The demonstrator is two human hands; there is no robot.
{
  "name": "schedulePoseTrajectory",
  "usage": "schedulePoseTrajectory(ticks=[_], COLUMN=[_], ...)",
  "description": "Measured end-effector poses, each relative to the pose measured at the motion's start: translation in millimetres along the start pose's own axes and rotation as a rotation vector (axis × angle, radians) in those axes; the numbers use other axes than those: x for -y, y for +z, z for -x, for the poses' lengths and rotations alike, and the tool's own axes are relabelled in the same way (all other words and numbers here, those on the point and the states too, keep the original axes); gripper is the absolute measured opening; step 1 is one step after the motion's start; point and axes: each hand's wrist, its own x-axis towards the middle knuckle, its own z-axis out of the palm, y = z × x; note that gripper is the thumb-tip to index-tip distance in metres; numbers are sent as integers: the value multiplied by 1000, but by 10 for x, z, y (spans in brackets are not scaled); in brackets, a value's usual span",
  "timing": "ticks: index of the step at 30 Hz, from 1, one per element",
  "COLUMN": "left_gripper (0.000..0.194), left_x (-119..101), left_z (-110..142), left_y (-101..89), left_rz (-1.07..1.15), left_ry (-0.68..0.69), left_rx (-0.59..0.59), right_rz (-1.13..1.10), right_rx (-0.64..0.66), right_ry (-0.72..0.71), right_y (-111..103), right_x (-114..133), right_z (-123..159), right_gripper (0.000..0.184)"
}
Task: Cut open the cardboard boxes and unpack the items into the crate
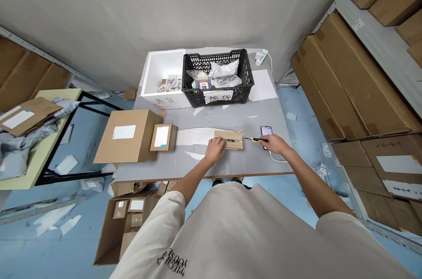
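Observation:
A small flat cardboard box (234, 134) lies near the front of the grey table, with something dark inside or on its face that I cannot make out. My left hand (215, 149) grips its left end, fingers curled over the edge. In my right hand (276, 144) is a slim yellow-and-black screwdriver (253, 139), closed in the fingers. Its thin tip points left, just short of the box's right end. Partly under the right hand lies a phone (266, 130) with its screen lit and a white cable attached.
At the back stand a white foam box (161, 68) and a black plastic crate (217, 90) holding bagged items. Two taped cartons, one large (127, 147) and one small (169, 138), sit at the left. A power strip (261, 56) lies back right. Shelves of cartons (356, 77) flank the right side.

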Motion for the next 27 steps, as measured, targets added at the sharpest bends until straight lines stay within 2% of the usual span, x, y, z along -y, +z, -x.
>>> schedulePoseTrajectory(ticks=[3,6,14,20,27], left_gripper=[43,50,41,42,37], left_x=[-155,-265,-297,-299,-284], left_z=[-171,-323,-461,-482,-492], left_y=[-18,-10,46,70,66], left_rz=[13,-16,-79,-89,-84], left_ry=[58,37,3,7,8], left_rx=[45,97,144,139,157], right_rz=[-91,-171,-325,-371,-260], right_rx=[-38,-47,-35,46,84], right_ry=[-15,-19,-78,-94,-161], right_y=[111,219,392,385,255], right_x=[-67,-109,-246,-290,-267], right_z=[-32,-77,-177,-274,-398], right_gripper=[42,42,41,42,41])
